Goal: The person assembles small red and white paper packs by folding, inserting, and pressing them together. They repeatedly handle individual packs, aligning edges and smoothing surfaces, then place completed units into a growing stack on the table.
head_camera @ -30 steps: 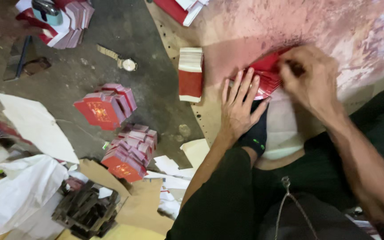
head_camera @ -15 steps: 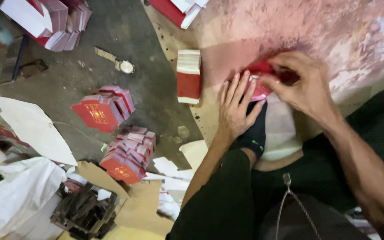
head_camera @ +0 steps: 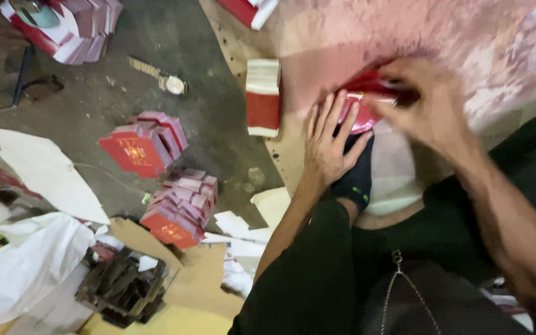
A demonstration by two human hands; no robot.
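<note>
Here left hand [head_camera: 328,144] lies flat, fingers spread, pressing on a red paper piece [head_camera: 362,107]. Right hand [head_camera: 428,107], blurred, pinches that piece's far edge. Red-white box stack [head_camera: 263,97] sits just beyond left fingertips.

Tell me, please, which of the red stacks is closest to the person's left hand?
The red-and-white stack on the board, just beside the left hand; the other red stacks lie farther off on the dark floor.

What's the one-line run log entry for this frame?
left hand: flat, pressing red paper piece | right hand: gripping its top edge | surface: pink-stained board | nearby: red-white stack
</note>
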